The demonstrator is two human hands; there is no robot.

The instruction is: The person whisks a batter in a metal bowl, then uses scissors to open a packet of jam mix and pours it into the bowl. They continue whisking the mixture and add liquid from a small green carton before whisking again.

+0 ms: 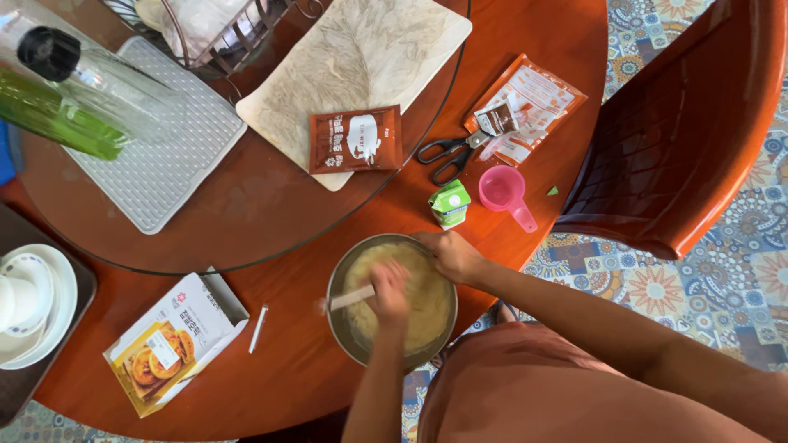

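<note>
Grips a pale spatula (349, 297) in the clenched left hand (390, 289), blade sunk in thick yellow batter (427, 305). Clamps the far right rim of the metal bowl (338, 318) with the right hand (453, 256). Sits near the table (287, 361) edge, just this side of a green carton (450, 203). Probably heavy, sticky and stiff to drag; smooth steel likely to slide, so best held at rim and mid-handle.

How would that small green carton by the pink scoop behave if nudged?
The green carton looks small, so probably light and apt to slide on the glossy table. It seems to lie tilted, with flat faces, so rolling is unlikely. Paperboard walls would likely dent if squeezed.
</note>
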